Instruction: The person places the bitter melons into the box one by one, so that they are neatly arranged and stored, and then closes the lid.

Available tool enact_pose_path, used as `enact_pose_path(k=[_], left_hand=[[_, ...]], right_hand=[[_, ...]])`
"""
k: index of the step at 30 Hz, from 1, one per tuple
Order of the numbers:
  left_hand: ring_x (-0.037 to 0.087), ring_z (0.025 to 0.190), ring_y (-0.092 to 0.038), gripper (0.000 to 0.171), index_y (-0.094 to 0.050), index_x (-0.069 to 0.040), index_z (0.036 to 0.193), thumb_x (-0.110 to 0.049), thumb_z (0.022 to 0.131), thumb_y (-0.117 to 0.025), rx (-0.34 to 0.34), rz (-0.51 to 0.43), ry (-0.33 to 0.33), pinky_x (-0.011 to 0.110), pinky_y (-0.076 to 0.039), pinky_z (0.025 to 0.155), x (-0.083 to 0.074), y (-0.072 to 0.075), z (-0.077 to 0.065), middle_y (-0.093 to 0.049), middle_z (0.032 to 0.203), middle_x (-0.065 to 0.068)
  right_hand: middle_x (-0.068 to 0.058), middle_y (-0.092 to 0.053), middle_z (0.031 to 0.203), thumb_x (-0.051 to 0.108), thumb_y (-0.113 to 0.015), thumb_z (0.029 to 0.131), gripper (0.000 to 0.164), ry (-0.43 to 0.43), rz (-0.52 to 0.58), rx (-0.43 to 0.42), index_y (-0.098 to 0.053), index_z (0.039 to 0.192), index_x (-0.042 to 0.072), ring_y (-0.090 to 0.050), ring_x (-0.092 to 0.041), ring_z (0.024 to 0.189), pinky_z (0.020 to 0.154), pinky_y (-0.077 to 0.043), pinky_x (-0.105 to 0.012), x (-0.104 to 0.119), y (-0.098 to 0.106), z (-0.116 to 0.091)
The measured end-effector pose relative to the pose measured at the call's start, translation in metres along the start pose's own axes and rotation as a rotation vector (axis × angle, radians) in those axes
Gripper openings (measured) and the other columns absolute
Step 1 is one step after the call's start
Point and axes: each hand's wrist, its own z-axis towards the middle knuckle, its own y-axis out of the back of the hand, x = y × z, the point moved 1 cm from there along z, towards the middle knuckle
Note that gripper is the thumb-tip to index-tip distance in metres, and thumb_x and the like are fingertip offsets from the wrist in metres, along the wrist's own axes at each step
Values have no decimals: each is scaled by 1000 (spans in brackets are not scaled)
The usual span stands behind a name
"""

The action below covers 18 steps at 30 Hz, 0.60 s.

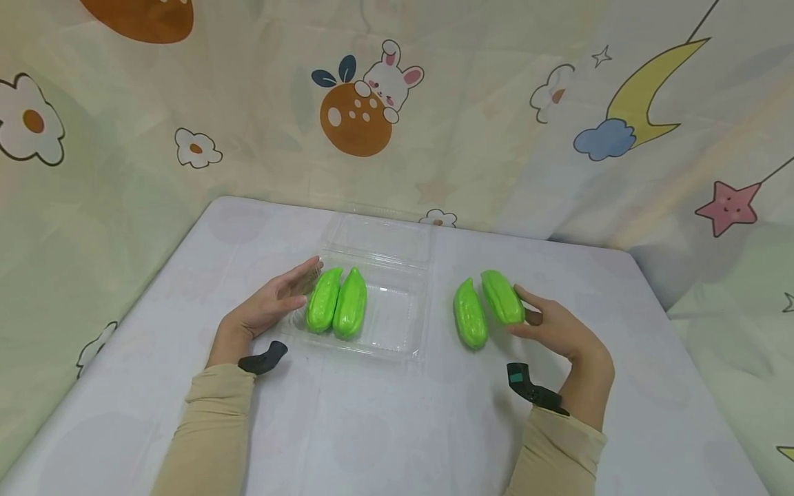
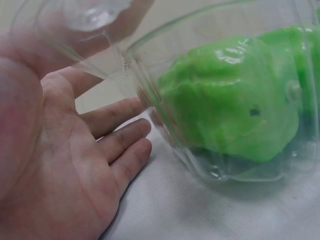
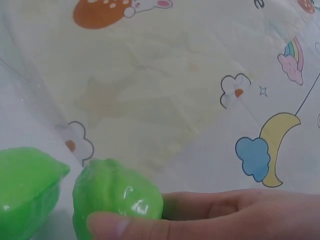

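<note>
A clear plastic clamshell box [image 1: 391, 320] lies with its lid [image 1: 380, 238] folded back. Two glossy green, ridged, pointed toy vegetables sit side by side in its left half, the outer one [image 1: 323, 300] and the inner one [image 1: 350, 303]. Fairly straight fingers of my left hand [image 1: 267, 303] rest along the box's left wall; in the left wrist view the palm [image 2: 65, 150] shows nothing held. To the right of the box, my right hand [image 1: 561, 327] pinches a third green toy vegetable [image 1: 502, 296] between thumb and fingers. Another such vegetable [image 1: 471, 315] lies just left of it.
The table [image 1: 384, 427] has a white cloth. Behind it hangs a cartoon-printed curtain [image 1: 484, 138], close to the far edge and the box lid. A black wrist mount [image 1: 263, 358] sits on the left wrist, another [image 1: 533, 391] on the right.
</note>
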Motion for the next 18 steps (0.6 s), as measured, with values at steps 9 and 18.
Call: enact_pose_path(k=[9, 18], left_hand=[[21, 149, -4, 72, -17, -22, 153, -7, 94, -55, 0, 3, 6, 32, -11, 118, 2, 1, 1, -11, 161, 2], [22, 149, -4, 72, -17, -21, 153, -6, 94, -55, -2, 4, 4, 24, -15, 117, 2, 1, 1, -11, 161, 3]], right_hand=[[-21, -29, 153, 46, -68, 84, 93, -7, -32, -5, -14, 153, 15, -33, -38, 138, 107, -27, -63, 11, 1, -1], [-17, -27, 155, 49, -68, 83, 93, 21, -50, -20, -17, 153, 16, -35, -36, 138, 109, -29, -60, 23, 1, 0]])
